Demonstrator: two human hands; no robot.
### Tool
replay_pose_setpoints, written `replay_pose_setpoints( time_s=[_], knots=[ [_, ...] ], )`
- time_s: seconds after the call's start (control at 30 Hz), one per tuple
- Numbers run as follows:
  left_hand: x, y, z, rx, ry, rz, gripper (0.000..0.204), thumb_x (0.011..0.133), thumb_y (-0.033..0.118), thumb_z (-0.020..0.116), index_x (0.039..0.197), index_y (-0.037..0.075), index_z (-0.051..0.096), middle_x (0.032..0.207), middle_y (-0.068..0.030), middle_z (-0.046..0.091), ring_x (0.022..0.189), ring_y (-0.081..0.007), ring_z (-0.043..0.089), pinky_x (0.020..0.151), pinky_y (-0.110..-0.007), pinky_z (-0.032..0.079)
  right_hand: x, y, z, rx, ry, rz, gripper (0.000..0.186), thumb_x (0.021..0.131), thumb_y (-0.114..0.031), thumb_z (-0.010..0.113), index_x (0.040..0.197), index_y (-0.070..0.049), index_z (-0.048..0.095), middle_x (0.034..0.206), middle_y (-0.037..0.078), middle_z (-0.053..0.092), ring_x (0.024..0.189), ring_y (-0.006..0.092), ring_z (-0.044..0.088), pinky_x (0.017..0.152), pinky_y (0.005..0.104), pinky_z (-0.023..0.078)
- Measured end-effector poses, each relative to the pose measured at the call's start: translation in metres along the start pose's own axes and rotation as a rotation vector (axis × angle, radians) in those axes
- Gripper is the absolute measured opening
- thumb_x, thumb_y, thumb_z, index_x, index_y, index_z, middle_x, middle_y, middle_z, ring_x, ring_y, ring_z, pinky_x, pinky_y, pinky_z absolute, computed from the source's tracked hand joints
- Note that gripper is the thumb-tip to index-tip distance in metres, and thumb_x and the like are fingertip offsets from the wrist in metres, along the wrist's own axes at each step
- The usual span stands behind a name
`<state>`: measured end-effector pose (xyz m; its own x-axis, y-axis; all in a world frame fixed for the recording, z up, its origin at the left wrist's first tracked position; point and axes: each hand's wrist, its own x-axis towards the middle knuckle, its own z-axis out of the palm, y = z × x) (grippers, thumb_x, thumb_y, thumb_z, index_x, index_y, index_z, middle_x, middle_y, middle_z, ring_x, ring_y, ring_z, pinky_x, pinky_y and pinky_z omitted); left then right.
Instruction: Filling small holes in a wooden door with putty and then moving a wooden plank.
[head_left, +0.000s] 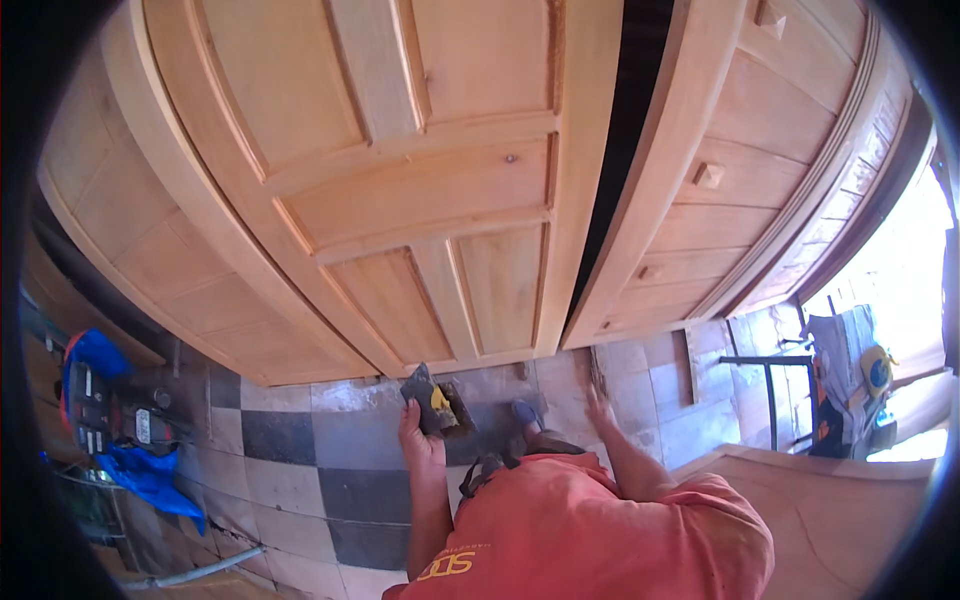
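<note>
My left hand [420, 435] grips a dark flat board with a lump of yellow paste [437, 402] on it, held low in front of a panelled wooden door [408, 160]. Alongside it is a darker, smeared piece, not clear enough to name. My right hand [600, 405] hangs to the right with fingers extended, holding nothing that I can make out. Pale wooden doors [150, 250] lean left and right [740, 140] of the middle one.
Blue sheeting [150, 480] and red-and-black tool cases [90, 405] lie at the left. A black metal frame [768, 400] and grey cloths [840, 370] are at the right, beside a wooden panel [820, 500]. Checkered tiles [275, 435] cover the floor.
</note>
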<state>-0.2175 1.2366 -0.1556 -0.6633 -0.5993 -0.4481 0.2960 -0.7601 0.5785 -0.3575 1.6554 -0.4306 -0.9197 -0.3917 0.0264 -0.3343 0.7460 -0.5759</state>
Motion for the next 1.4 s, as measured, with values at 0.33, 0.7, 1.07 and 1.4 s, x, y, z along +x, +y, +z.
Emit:
replay_pose_setpoints(
  time_s=[0.33,0.7,1.07,1.4],
  knots=[
    [-0.009,-0.028,-0.045,0.070,-0.105,-0.225,0.023,0.102,0.021,0.068,0.118,0.005,0.062,0.113,-0.0073,0.072,0.103,-0.0206,0.070,0.096,-0.038,0.057,-0.327,-0.063,-0.078,0.156,-0.253,1.108,0.076,0.102,-0.067,0.039,0.140,-0.006,0.062,0.142,0.023,0.061,0.135,0.0404,0.055,0.113,0.0466,0.042],
    [-0.021,-0.051,-0.010,0.135,-0.287,-0.330,0.031,0.101,0.024,0.069,0.124,0.003,0.064,0.117,-0.0083,0.072,0.106,-0.0218,0.070,0.097,-0.039,0.056,-0.299,-0.134,-0.075,0.308,-0.038,1.035,0.068,0.099,-0.064,0.050,0.145,-0.015,0.060,0.141,0.021,0.063,0.132,0.0391,0.058,0.111,0.0459,0.046],
    [-0.052,-0.083,-0.013,0.197,-0.302,-0.354,0.040,0.100,0.024,0.071,0.132,0.003,0.060,0.125,-0.0085,0.068,0.116,-0.0225,0.065,0.103,-0.039,0.052,-0.356,-0.085,-0.075,0.306,-0.100,0.899,0.068,0.100,-0.065,0.050,0.137,-0.010,0.066,0.138,0.019,0.065,0.130,0.0378,0.060,0.110,0.0444,0.046],
    [-0.123,-0.126,0.008,0.197,-0.343,-0.337,0.039,0.099,0.022,0.072,0.131,0.003,0.060,0.125,-0.0081,0.068,0.116,-0.0217,0.065,0.104,-0.037,0.051,-0.442,-0.028,-0.065,0.292,-0.205,0.965,0.062,0.100,-0.066,0.050,0.127,-0.015,0.073,0.126,0.019,0.071,0.120,0.0413,0.065,0.103,0.0460,0.051]
  ],
)
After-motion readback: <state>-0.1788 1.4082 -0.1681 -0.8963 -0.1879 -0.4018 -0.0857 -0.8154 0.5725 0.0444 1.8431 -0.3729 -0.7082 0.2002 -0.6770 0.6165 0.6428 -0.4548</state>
